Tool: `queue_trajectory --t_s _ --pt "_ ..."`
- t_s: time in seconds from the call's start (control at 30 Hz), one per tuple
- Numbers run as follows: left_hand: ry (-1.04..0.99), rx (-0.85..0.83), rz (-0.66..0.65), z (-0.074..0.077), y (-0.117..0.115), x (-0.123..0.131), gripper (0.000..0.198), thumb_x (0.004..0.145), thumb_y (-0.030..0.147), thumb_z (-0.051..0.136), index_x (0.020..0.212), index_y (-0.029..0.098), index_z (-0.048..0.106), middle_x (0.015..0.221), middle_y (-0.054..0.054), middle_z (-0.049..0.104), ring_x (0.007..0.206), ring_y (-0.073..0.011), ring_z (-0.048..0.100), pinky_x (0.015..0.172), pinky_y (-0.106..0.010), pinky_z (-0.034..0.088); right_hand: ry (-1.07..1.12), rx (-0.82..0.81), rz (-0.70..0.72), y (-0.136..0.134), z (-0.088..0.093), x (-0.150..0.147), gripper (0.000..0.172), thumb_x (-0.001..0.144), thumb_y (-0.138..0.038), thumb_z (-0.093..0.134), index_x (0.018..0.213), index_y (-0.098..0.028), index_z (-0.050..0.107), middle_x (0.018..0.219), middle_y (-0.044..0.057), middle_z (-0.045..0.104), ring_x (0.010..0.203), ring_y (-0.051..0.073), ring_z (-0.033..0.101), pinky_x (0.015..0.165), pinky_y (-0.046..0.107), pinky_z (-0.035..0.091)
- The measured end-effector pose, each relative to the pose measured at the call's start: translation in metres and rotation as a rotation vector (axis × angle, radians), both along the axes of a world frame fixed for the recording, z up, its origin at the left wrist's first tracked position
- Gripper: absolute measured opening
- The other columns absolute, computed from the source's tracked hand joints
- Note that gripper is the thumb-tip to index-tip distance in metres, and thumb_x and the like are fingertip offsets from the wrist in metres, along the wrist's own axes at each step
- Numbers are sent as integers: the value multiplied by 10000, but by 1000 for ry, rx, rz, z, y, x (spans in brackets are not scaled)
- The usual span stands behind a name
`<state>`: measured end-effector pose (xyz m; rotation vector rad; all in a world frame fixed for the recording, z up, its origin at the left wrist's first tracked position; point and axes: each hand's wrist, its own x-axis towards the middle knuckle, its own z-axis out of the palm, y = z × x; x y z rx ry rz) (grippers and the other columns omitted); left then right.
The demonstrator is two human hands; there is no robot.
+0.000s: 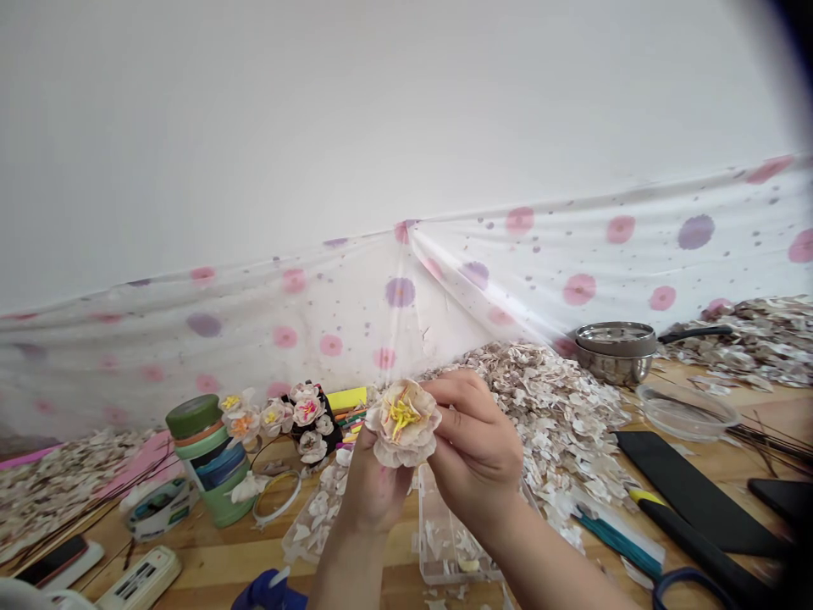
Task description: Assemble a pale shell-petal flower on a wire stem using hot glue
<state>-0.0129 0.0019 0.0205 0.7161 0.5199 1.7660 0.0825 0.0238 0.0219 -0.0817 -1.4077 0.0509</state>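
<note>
A handmade flower [404,422] of pale shell-like petals with a yellow centre is held up in front of me. My left hand [374,487] grips it from below, fingers closed round its base. My right hand [475,449] pinches the flower's right edge with closed fingers. Under the hands lies a clear plastic compartment box [445,542] with loose petals in it.
A big heap of pale petals [546,398] lies behind. Finished flowers [279,415] stand beside a green jar [212,462]. A metal pot [615,349], a clear dish [687,411], black sheets [692,491], scissors [692,572], tape rolls [156,504], a phone [54,561] and a remote [136,580] lie around.
</note>
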Motion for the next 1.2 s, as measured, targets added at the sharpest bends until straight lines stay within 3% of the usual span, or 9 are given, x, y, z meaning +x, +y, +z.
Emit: queue_trajectory --t_s 0.1,0.33,0.5,0.7,0.93,1.07,1.2 --pt "-21 -15 -15 2 -1 1 419 296 249 957 647 199 733 717 27 730 640 -114 691 609 -142 568 -10 2 -38 -1 0 0 286 825 -45 611 941 -260 761 859 56 755 735 190 589 650 343 511" --pt "73 97 -27 -7 5 -5 378 486 78 867 811 229 745 758 46 732 796 -105 698 723 -124 548 54 -52 -53 -3 -1 -4 243 844 -82 621 967 -255 739 892 57 762 741 185 646 662 349 524" --pt "51 91 -67 -2 4 -1 355 419 162 926 709 203 726 698 40 725 647 -86 672 632 -117 539 93 -31 -55 -1 -2 -5 179 828 -67 630 841 -230 703 811 52 748 687 174 625 632 342 514" --pt "84 96 -2 -10 6 -4 239 592 105 819 793 197 728 792 -14 733 875 -188 703 735 -228 571 113 12 -76 -2 -5 -5 222 798 -21 625 799 -237 679 796 41 736 688 184 596 615 346 499" --pt "70 99 -7 -2 4 -3 359 430 133 905 731 207 725 691 45 709 723 -99 680 665 -119 544 53 -29 -49 0 -3 -4 245 825 -44 629 933 -242 723 869 52 745 719 181 604 658 337 491" --pt "41 56 46 2 2 -1 431 343 155 921 726 201 729 730 34 718 630 -93 653 604 -140 551 -45 -14 18 4 2 -2 231 851 -80 623 980 -236 734 895 59 758 756 172 627 700 327 505" --pt "80 74 69 -5 4 -3 512 388 204 920 868 217 743 831 -10 727 661 -128 651 603 -195 562 -88 -47 146 7 7 2 217 818 -69 656 927 -229 753 865 53 761 755 167 630 708 317 509"
